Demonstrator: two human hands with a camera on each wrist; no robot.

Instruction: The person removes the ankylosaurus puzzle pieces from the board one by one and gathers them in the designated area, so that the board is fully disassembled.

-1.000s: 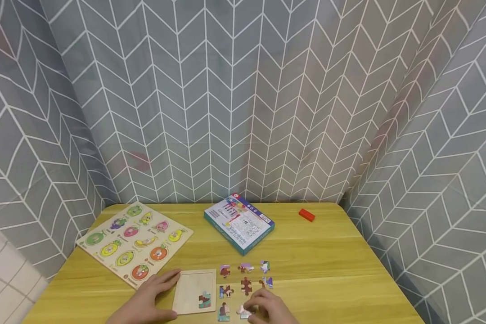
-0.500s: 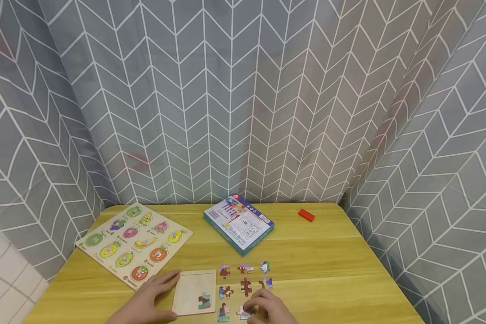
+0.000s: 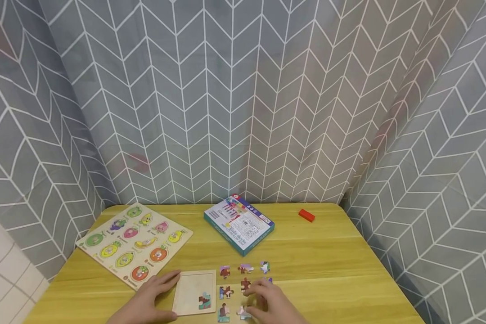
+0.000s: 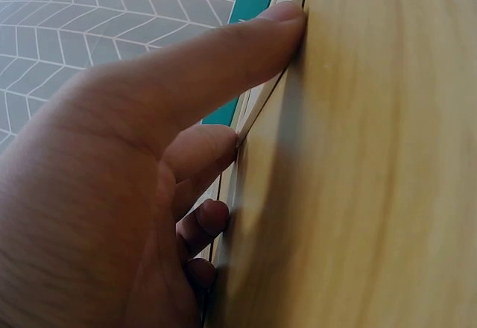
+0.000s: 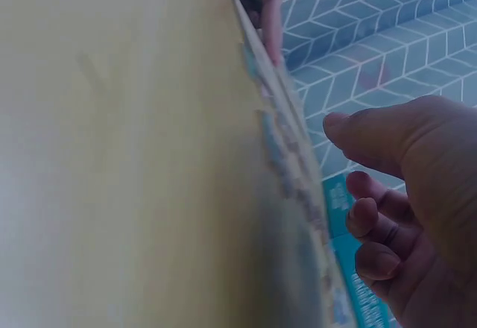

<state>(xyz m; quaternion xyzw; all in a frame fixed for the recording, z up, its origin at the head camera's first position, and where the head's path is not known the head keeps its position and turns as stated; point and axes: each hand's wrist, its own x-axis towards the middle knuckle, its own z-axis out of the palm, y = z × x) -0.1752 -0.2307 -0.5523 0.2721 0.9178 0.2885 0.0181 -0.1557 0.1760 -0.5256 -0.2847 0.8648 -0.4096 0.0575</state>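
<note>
My left hand (image 3: 150,297) rests at the left side of a square wooden puzzle tray (image 3: 190,288), thumb at the near corner and forefinger at the far one. In the left wrist view its thumb (image 4: 268,33) touches the tray's thin edge. One jigsaw piece (image 3: 204,300), brown and teal, lies in the tray's lower right corner. My right hand (image 3: 273,300) hovers over the loose pieces, thumb and fingers apart with nothing between them. Under its fingertips are a whitish piece (image 3: 241,311) and a brown piece (image 3: 245,283); the hand partly covers a purple piece (image 3: 270,280).
Several other loose pieces, among them a brown one (image 3: 224,271), lie in rows right of the tray. A fruit puzzle board (image 3: 146,229) sits at the left, a teal-edged box (image 3: 243,225) at the back middle. A red block (image 3: 306,215) lies near the back right edge.
My right hand has come off the whitish piece, which stays on the table, and has shifted slightly up and right with its fingers spread wider. The left hand and tray have not moved.
</note>
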